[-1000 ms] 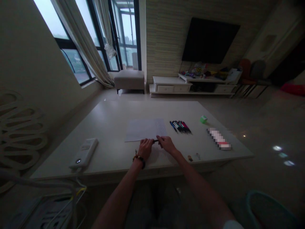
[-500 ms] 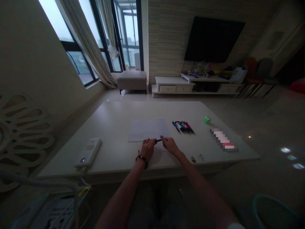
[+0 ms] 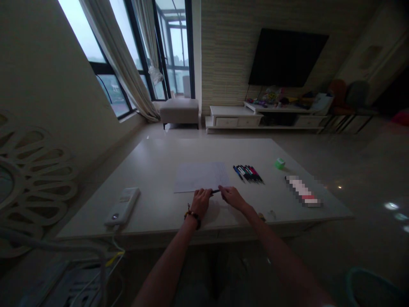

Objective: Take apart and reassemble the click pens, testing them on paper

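The whole view has drifted, so the table (image 3: pixel 153 170) sits slightly lower and further right in the frame. The right hand (image 3: pixel 232 197) has slid slightly away from the left hand (image 3: pixel 201 202), baring a little more of the black pen (image 3: pixel 215 192) between them

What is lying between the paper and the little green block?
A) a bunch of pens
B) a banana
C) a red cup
A: the bunch of pens lies on the table between the sheet of paper and the little green block.
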A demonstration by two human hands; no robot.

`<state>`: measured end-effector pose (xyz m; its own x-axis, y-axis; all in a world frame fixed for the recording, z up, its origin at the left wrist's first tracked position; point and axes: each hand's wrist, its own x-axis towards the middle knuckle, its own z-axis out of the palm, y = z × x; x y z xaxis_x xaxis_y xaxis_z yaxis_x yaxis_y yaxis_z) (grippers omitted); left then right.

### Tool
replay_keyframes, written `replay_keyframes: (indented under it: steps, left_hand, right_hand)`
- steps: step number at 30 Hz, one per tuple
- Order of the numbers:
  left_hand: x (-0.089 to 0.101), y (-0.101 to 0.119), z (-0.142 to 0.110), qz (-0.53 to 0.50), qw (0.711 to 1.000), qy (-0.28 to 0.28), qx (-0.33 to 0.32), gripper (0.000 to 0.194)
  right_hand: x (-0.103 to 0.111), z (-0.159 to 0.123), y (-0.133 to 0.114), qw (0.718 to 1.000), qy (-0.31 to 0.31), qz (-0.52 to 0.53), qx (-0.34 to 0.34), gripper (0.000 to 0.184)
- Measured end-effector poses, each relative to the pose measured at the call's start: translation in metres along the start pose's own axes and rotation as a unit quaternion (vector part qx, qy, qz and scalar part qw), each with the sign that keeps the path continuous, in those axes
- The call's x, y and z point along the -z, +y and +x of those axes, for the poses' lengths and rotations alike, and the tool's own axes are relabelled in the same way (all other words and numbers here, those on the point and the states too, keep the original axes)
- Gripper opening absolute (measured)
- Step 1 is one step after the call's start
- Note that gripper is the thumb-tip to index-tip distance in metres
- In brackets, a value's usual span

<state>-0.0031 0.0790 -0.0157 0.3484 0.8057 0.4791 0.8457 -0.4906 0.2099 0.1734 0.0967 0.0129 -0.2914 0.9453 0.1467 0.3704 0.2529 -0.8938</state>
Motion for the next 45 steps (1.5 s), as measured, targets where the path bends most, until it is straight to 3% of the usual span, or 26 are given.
replay_keyframes:
  steps: [10,14,18,22,24,27,31,34,37,39,40,43,45]
  left_hand:
    - [0.001,0.0,-0.002,-0.012,1.0,0.014,-0.012,0.018]
    - [0.003,0.0,-0.002,-0.006,1.0,0.017,-0.017,0.018]
    - [0.004,0.0,-0.002,-0.013,0.999,0.032,-0.032,0.017]
    - [0.007,0.001,-0.005,-0.028,0.997,0.038,-0.054,0.019]
    - [0.014,0.005,-0.006,-0.036,0.997,0.033,-0.061,0.018]
    - [0.035,0.014,-0.008,-0.056,0.995,0.036,-0.068,0.018]
    - [0.071,0.035,-0.013,-0.071,0.991,0.085,-0.08,0.018]
    - [0.092,0.053,-0.02,-0.095,0.986,0.126,-0.043,0.02]
    - [0.107,0.073,-0.025,-0.21,0.972,0.098,0.049,0.017]
    - [0.115,0.087,-0.026,-0.349,0.918,0.09,0.165,0.02]
    - [0.118,0.094,-0.026,-0.436,0.869,0.087,0.219,0.023]
    - [0.122,0.115,-0.022,-0.678,0.663,0.065,0.31,0.031]
    - [0.12,0.126,-0.019,-0.769,0.549,0.036,0.327,0.033]
  right_hand:
    - [-0.003,-0.007,-0.01,0.999,-0.018,0.033,-0.002,0.044]
    - [-0.007,-0.008,-0.008,0.998,-0.01,0.043,-0.033,0.051]
    - [-0.011,-0.009,-0.005,1.0,0.005,0.005,0.018,0.041]
    - [-0.014,-0.012,-0.011,1.0,0.002,0.003,-0.016,0.052]
    - [-0.009,-0.018,-0.02,1.0,-0.018,0.009,-0.018,0.051]
    - [0.002,-0.034,-0.039,0.999,-0.023,-0.007,0.048,0.043]
    - [0.006,-0.061,-0.065,0.996,-0.013,0.07,0.059,0.042]
    - [0.003,-0.074,-0.08,0.989,-0.001,0.145,0.027,0.046]
    - [0.007,-0.084,-0.089,0.991,0.01,0.127,0.028,0.045]
    - [0.013,-0.092,-0.092,0.995,0.038,0.062,0.065,0.032]
    - [0.016,-0.097,-0.092,0.994,0.049,0.02,0.098,0.029]
    - [0.018,-0.112,-0.094,0.97,0.027,-0.085,0.228,0.043]
    - [0.015,-0.119,-0.096,0.949,0.016,-0.111,0.296,0.042]
